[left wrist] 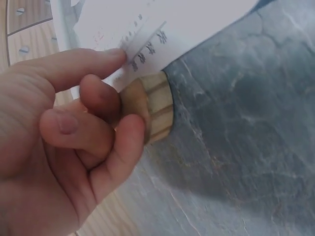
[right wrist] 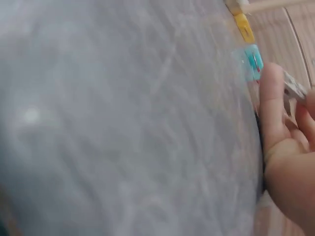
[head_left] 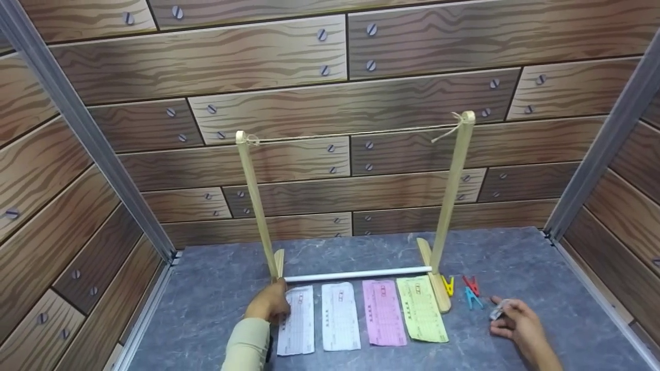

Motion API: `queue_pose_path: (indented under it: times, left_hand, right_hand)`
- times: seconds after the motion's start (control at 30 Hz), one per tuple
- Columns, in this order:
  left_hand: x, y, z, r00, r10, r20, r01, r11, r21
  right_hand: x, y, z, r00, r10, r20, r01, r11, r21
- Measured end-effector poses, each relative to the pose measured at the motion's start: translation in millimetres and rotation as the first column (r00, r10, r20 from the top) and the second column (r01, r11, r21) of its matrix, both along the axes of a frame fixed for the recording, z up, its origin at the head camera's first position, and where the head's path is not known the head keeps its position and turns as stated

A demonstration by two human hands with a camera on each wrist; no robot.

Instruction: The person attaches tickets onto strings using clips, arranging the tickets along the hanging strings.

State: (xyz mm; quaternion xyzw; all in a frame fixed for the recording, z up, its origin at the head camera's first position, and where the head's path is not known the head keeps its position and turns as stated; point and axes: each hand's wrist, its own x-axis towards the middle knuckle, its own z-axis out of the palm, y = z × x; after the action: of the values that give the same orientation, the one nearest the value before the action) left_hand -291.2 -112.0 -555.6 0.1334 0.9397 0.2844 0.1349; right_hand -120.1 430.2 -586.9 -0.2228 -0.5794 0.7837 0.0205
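Note:
A wooden stand point(head_left: 448, 206) with two uprights carries a string point(head_left: 356, 133) tied between their tops and a white rod point(head_left: 361, 273) low down. My left hand point(head_left: 269, 303) is at its left base, fingers curled around the wooden foot point(left wrist: 160, 105), whose end shows past them. Beside that hand lies a white printed slip point(head_left: 296, 322). To its right are another white slip point(head_left: 340, 317), a pink slip point(head_left: 384, 314) and a yellow-green slip point(head_left: 424, 312). My right hand point(head_left: 521, 324) pinches a pale, clear-looking clothespin point(right wrist: 294, 88) between thumb and fingers above the table.
Left of my right hand lie a yellow clothespin point(head_left: 448, 286), a red clothespin point(head_left: 471, 285) and a blue clothespin point(head_left: 472, 298). The grey marbled table point(head_left: 206, 309) is bounded by wood-patterned walls point(head_left: 289, 56) and metal corner posts point(head_left: 87, 123).

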Motion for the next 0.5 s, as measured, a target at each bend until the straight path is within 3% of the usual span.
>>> queue_pose_path:
  times: [0.07, 0.13, 0.23, 0.33, 0.5]
  left_hand:
    - [-0.2, 0.3, -0.9, 1.0, -0.019, -0.014, 0.019, 1.0, -0.003]
    - [-0.5, 0.9, -1.5, 0.999, -0.041, -0.025, 0.041, 0.999, -0.006]
    - [-2.3, 2.2, -2.2, 0.998, -0.066, -0.023, 0.066, 0.998, -0.001]
    - [-4.9, 3.1, -4.3, 0.993, -0.078, -0.084, 0.075, 0.997, -0.034]
    - [-6.1, 2.4, -8.8, 0.972, -0.039, -0.23, 0.015, 0.994, -0.105]
  right_hand:
    - [3.2, 4.4, 0.8, 0.998, -0.06, -0.01, 0.058, 0.988, -0.141]
    - [4.4, 7.1, 2.4, 0.996, -0.084, 0.0, 0.083, 0.976, -0.202]
    - [4.0, 8.9, 4.6, 0.996, -0.089, 0.013, 0.09, 0.975, -0.202]
    - [3.0, 8.2, 5.7, 0.993, -0.115, 0.019, 0.116, 0.977, -0.178]
    - [3.8, 6.0, 5.1, 0.987, -0.156, 0.038, 0.161, 0.963, -0.215]
